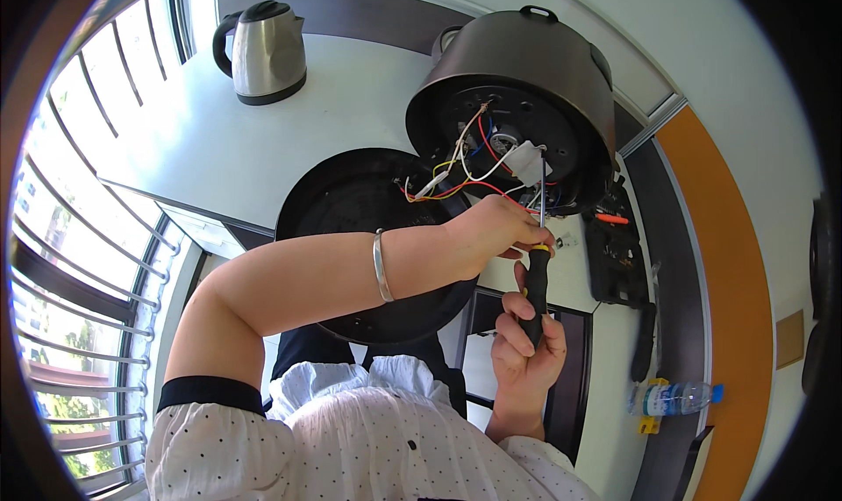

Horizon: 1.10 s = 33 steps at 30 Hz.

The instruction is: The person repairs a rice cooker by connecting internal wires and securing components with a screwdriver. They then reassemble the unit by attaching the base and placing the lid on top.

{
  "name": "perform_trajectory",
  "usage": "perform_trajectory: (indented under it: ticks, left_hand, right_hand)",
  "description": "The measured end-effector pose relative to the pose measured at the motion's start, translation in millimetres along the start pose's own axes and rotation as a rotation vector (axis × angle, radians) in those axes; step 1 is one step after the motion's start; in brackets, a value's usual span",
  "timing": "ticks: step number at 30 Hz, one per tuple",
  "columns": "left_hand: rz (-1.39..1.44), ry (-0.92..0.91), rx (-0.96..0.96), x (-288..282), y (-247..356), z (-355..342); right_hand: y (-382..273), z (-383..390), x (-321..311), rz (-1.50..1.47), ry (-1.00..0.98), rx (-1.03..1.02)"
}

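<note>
My right hand [529, 348] is closed around the black handle of a screwdriver [537, 286]. Its metal shaft points up into the underside of a dark, pot-shaped appliance [517, 54] lying on its side. The fingers of my left hand [500, 227] are pinched at the shaft, just ahead of the handle. The tip meets the underside beside a white block [526, 163]; the exact contact is too small to make out. Red, white, yellow and blue wires [456, 181] hang from the open underside toward a large black round shallow pan-like part [351, 190], partly hidden by my left forearm.
A steel kettle [268, 54] stands at the back left of the white counter [351, 80]. On the right lie a black tool case [614, 255] with an orange-handled tool [612, 219] and a water bottle [675, 399]. A barred window [96, 238] is at the left.
</note>
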<state>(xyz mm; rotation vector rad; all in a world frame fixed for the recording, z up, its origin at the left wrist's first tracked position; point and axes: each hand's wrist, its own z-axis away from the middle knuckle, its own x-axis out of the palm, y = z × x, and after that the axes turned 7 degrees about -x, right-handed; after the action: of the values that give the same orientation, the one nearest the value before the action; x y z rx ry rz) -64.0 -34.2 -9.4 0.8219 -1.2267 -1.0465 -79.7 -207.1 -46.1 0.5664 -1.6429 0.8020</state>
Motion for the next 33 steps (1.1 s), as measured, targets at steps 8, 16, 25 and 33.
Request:
perform_trajectory:
  ticks: [8,16,25,33]
  left_hand:
    - [-0.084,0.216,-0.095,3.2,0.5,1.9]
    - [0.079,0.006,-0.050,-4.7,-3.7,1.3]
    - [0.003,0.096,-0.032,0.0,-6.2,-4.2]
    - [-0.064,0.206,-0.053,-7.8,-0.9,4.0]
  right_hand:
    - [13.3,-4.8,11.6,1.087,0.244,-0.251]
    - [12.1,-6.7,13.4,0.642,0.137,-0.151]
    - [-4.2,-6.2,4.1,0.310,0.079,0.021]
    - [8.3,-6.7,14.6,0.947,0.285,-0.247]
